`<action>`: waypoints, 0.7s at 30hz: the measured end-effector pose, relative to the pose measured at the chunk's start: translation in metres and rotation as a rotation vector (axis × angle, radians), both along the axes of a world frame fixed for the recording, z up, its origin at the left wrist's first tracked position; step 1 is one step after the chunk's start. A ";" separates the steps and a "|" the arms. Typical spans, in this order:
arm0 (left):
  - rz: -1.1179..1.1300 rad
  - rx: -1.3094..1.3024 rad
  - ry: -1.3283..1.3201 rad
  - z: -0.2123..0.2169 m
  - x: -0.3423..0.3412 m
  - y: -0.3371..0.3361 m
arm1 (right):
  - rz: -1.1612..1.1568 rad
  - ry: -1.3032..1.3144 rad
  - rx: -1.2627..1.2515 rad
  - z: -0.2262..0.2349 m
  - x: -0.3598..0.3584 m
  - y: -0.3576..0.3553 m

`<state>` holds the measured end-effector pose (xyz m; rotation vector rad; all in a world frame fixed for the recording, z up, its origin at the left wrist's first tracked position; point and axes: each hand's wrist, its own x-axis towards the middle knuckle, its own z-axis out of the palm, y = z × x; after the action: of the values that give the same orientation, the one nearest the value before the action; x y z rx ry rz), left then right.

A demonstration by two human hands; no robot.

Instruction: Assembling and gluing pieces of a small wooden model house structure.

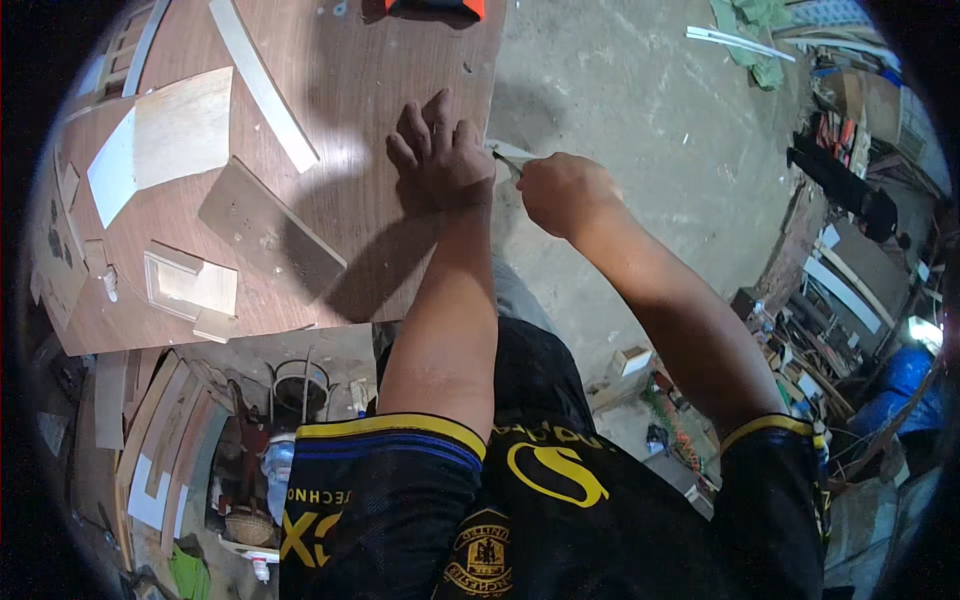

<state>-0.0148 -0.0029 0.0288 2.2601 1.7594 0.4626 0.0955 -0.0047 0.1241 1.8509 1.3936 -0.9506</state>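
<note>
My left hand lies palm down on the brown wood-grain table, close to its right edge, with fingers spread. Just beyond that edge is my right hand, its fingers closed around a thin, dark tool whose kind I cannot make out. The tool's end points toward the left hand's wrist side, at the table edge. A narrow whitish piece shows beside the tool; whether either hand touches it is unclear.
On the table lie a long pale strip, a brown board, a light panel and a small box-like wooden piece. An orange and black object sits at the far side. Scrap wood piles up at right.
</note>
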 end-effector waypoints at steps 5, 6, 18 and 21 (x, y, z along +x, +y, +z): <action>-0.015 -0.037 -0.003 0.005 -0.003 0.009 | -0.153 -0.098 0.021 0.012 0.001 -0.012; -0.016 -0.053 -0.036 0.007 -0.001 0.005 | -0.078 -0.054 -0.052 0.017 0.001 -0.015; 0.031 0.060 -0.053 -0.006 0.003 0.005 | 0.130 0.066 0.003 0.019 -0.007 0.003; 0.018 0.027 -0.038 -0.001 0.000 0.000 | 0.081 0.021 0.078 0.014 -0.010 0.007</action>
<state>-0.0150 -0.0025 0.0280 2.2403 1.7666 0.5327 0.0857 0.0021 0.1384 1.8304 1.5266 -0.8889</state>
